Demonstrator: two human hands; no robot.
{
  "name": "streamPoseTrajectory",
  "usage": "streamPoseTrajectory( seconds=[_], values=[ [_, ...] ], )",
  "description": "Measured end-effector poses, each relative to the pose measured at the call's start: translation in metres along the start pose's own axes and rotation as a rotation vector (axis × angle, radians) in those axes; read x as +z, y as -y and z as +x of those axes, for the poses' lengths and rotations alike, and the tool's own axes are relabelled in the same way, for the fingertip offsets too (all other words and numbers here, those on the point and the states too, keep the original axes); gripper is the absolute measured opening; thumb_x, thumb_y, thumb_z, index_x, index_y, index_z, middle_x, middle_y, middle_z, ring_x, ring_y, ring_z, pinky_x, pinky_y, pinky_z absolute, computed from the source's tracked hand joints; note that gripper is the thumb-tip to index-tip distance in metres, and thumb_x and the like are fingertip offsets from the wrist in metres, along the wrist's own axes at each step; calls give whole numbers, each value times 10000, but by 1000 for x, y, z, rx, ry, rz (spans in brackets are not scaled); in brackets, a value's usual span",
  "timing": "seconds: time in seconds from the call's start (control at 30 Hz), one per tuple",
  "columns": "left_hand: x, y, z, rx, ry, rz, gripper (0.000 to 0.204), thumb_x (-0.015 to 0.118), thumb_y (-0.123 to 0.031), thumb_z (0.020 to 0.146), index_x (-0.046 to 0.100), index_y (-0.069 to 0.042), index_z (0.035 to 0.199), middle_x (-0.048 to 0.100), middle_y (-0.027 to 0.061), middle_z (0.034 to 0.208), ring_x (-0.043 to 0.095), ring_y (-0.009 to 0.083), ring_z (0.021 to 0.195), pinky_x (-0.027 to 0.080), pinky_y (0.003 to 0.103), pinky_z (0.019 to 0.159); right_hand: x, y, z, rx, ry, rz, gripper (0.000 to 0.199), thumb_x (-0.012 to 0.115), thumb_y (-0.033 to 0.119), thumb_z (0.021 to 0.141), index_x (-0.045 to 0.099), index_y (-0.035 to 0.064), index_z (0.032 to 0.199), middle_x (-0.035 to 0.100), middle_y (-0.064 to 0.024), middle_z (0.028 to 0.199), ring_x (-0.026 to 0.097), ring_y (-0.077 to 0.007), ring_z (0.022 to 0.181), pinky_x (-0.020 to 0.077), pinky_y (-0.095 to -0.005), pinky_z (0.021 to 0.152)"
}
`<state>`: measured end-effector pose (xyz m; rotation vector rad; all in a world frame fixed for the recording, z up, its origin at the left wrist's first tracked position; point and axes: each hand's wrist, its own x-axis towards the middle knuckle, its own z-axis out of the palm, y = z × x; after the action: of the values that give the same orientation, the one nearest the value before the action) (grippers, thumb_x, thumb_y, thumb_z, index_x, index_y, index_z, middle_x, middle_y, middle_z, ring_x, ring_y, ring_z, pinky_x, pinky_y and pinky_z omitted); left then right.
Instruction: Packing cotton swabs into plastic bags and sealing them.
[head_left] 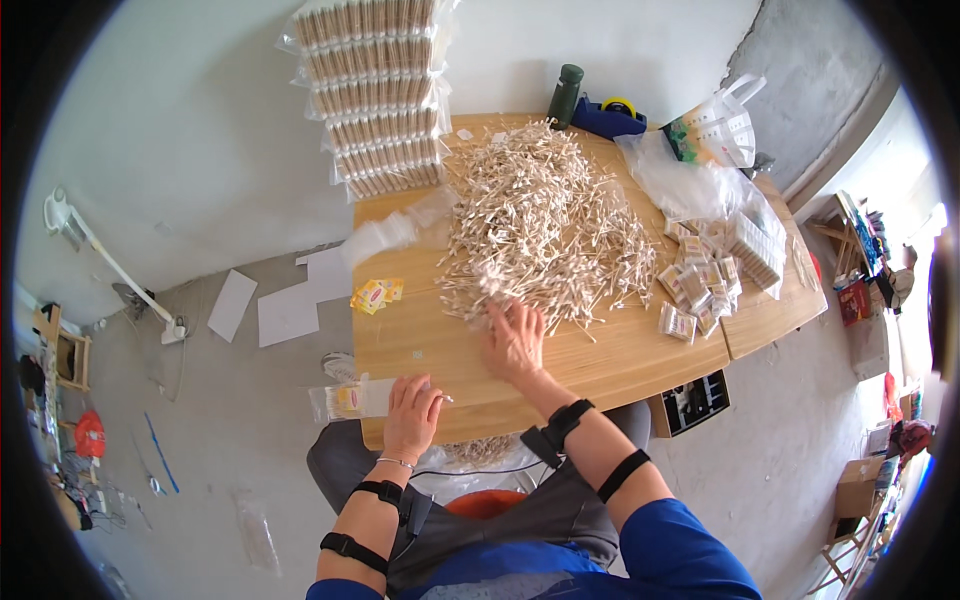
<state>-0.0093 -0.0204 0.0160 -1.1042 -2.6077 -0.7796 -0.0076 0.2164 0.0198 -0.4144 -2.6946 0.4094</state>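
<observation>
A tall stack of clear packs (375,95) filled with pale sticks stands at the far left corner of the wooden counter (620,365), and small yellow-and-red labels (377,295) lie near its left edge. To the right, small filled packets (700,285) are heaped beside loose clear plastic bags (690,180), with a blue tape dispenser (610,117) and a dark green bottle (565,95) at the far edge. White paper sheets (285,305) lie on the floor. The left hand (412,415) rests at the near edge, its grip closed on a small clear packet (350,398) with a yellow label. The right hand (515,340) lies palm down, fingers spread and holding nothing, touching the near edge of the big pile of cotton swabs (540,220) at the counter's middle.
</observation>
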Motion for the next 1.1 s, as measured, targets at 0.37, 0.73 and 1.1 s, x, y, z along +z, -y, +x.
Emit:
streamPoseTrajectory(
  seconds=[0.37, 0.73, 1.1],
  values=[
    [-6, -4, -1, -46, -11, -25, 149, 680, -128, 845, 611, -101, 973, 566, 90, 1188, 495, 341, 1181, 401, 465, 1038, -22, -20, -7, -156, 76, 47, 564, 659, 317, 832, 522, 172, 1360, 498, -93, 1363, 375, -321, 1323, 199, -543, 1141],
    [-7, -1, -1, -52, -27, -5, 146, 666, -160, 857, 596, -115, 977, 566, 72, 1183, 496, 315, 1171, 396, 457, 1041, -33, -21, 0, -79, 121, -65, 569, 595, 392, 898, 473, 202, 1420, 317, -77, 1551, 221, -360, 1432, 157, -568, 1159],
    [-4, -3, 4, -34, -15, -20, 133, 654, -175, 874, 589, -124, 978, 568, 56, 1178, 503, 265, 1190, 373, 468, 1090, -34, -64, 28, 66, 267, -165, 572, 512, 428, 949, 436, 161, 1449, 322, -100, 1549, 210, -329, 1450, 110, -551, 1173]
  ],
)
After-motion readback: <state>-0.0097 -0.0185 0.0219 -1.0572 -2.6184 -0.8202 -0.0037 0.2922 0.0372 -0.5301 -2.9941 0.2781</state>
